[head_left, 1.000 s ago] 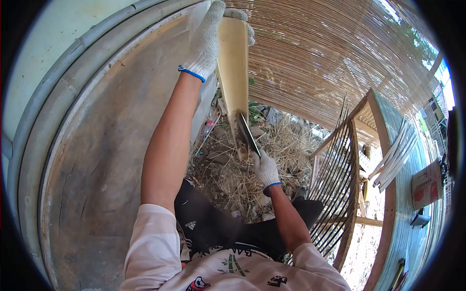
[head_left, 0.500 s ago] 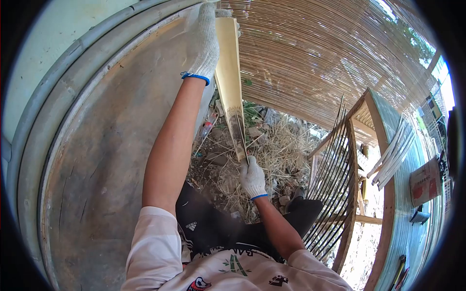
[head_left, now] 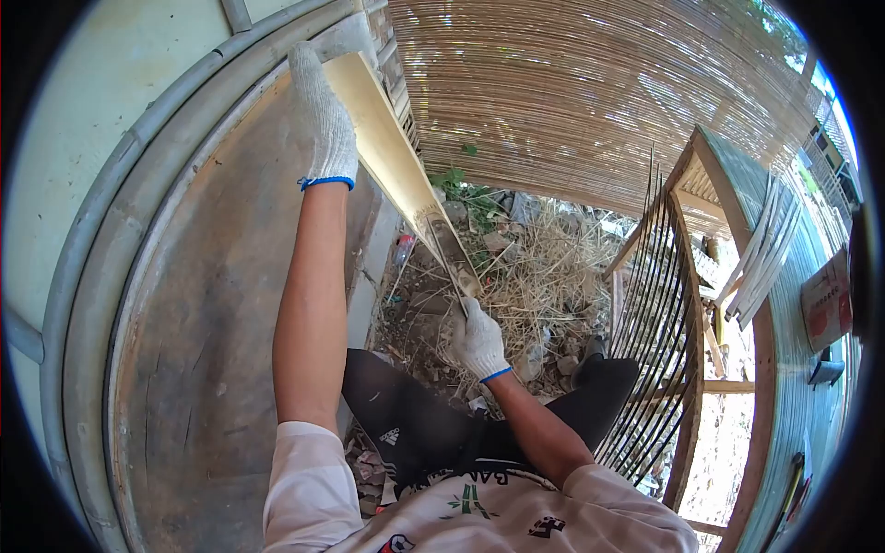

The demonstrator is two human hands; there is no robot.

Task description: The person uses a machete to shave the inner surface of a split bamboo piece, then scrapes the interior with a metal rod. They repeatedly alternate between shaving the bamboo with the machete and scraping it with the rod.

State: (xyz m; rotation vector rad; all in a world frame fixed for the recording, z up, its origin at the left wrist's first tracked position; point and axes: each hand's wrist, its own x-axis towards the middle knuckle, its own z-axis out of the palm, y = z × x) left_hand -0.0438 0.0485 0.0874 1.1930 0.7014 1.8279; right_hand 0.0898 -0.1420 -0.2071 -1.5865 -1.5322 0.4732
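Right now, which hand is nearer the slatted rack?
Right. The right hand is left of the rack, at the near end of the bamboo; the left hand is farther off, at its far end.

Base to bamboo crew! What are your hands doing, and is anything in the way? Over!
Left hand holding split bamboo's upper end. Right hand gripping dark tool at lower end. Straw below, nothing seen blocking. Over.

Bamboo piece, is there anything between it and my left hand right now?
Just the knitted glove on your left hand, at the upper end of the bamboo piece. Nothing else visible, though the underside is hidden.
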